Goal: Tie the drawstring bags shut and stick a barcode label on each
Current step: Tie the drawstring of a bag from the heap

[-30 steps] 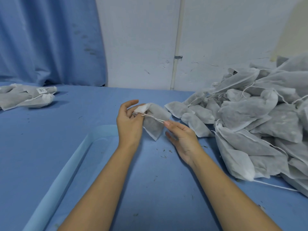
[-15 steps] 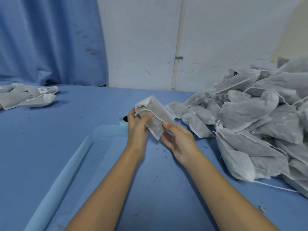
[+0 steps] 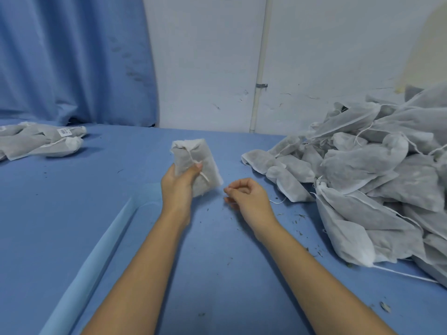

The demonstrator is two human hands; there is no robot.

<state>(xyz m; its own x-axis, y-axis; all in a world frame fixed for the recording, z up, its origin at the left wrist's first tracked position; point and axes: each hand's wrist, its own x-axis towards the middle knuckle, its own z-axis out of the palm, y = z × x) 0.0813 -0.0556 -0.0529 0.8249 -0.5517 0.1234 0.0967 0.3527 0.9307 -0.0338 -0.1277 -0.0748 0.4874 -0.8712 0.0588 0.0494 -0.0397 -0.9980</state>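
A small grey non-woven drawstring bag (image 3: 193,151) stands upright above the table, gripped round its lower half by my left hand (image 3: 179,187). Its mouth is gathered and a short white string end hangs beside my thumb. My right hand (image 3: 246,194) hovers just right of the bag with loosely curled fingers, apart from it and holding nothing. A big pile of similar bags (image 3: 375,170) with loose strings fills the right side. Far left lie a few bags (image 3: 43,143), one bearing a white barcode label (image 3: 64,132).
A pale blue strip (image 3: 96,259) runs across the blue table (image 3: 217,274) from the lower left toward my left wrist. Small dark crumbs lie scattered near the pile. A blue curtain (image 3: 72,56) and a white wall with a pipe (image 3: 260,68) stand behind.
My right hand has let go of the string and drawn back to the right. The left hand has turned the bag upright and lifted it slightly.
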